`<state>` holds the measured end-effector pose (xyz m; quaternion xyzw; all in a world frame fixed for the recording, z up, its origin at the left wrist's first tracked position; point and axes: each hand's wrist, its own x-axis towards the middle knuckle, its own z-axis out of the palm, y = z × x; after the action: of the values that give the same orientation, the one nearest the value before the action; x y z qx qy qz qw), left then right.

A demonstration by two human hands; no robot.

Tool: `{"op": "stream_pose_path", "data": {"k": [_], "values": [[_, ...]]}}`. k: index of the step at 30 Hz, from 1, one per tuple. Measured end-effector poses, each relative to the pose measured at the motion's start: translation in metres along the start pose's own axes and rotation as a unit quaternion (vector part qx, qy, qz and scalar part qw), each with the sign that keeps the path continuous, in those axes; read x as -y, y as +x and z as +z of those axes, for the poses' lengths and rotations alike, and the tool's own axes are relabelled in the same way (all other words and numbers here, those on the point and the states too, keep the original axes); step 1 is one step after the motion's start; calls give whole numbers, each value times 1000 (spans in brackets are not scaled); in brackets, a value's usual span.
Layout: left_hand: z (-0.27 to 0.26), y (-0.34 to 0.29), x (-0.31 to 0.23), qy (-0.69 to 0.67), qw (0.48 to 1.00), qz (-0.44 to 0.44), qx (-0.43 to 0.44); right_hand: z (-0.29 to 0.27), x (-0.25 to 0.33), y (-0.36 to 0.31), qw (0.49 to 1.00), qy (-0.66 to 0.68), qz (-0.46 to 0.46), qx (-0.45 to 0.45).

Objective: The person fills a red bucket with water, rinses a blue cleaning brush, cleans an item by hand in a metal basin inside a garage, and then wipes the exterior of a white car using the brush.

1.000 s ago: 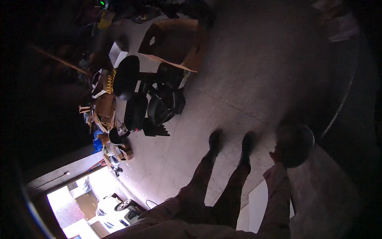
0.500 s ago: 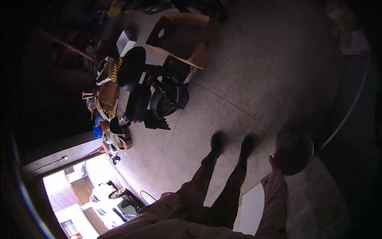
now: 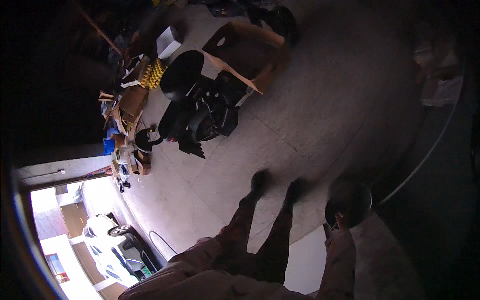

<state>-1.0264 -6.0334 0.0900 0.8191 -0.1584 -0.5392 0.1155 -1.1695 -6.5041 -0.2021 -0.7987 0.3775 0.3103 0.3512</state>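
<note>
The dark disc (image 3: 353, 200) is to the right of my shoes (image 3: 296, 189); I cannot tell whether it touches the floor (image 3: 305, 110). My right hand (image 3: 341, 222) reaches over its near edge, fingers spread slightly against the dark surface, but the light is too poor to say whether they grip it. I cannot make out my left hand, so I cannot tell its state. Beside my right forearm is a white panel (image 3: 306, 260). Farther out, ahead and to the left, a heap of black parts (image 3: 182, 77) sits just beside an open cardboard box (image 3: 272, 75). Past the heap are a white box (image 3: 169, 44) and some yellow pieces (image 3: 153, 75). At lower left, a bright doorway frames a white car (image 3: 102, 235).
</note>
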Motion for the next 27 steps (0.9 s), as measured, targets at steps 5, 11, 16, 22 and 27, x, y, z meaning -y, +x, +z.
{"op": "stream_pose_path", "data": {"k": [5,11,16,22,27], "values": [[24,-9,2,-48,998,-10,-29,-41,5,-3,982,185,20,35],[55,0,8,-180,981,3,-75,-42,72,-14,917,379,-54,108],[95,-6,15,-503,857,21,-107,-6,166,-63,857,439,-144,226],[102,3,10,-803,594,34,-22,16,290,-177,931,222,-171,232],[51,-43,-9,-724,674,51,-135,59,367,-250,864,181,-404,241]]}}
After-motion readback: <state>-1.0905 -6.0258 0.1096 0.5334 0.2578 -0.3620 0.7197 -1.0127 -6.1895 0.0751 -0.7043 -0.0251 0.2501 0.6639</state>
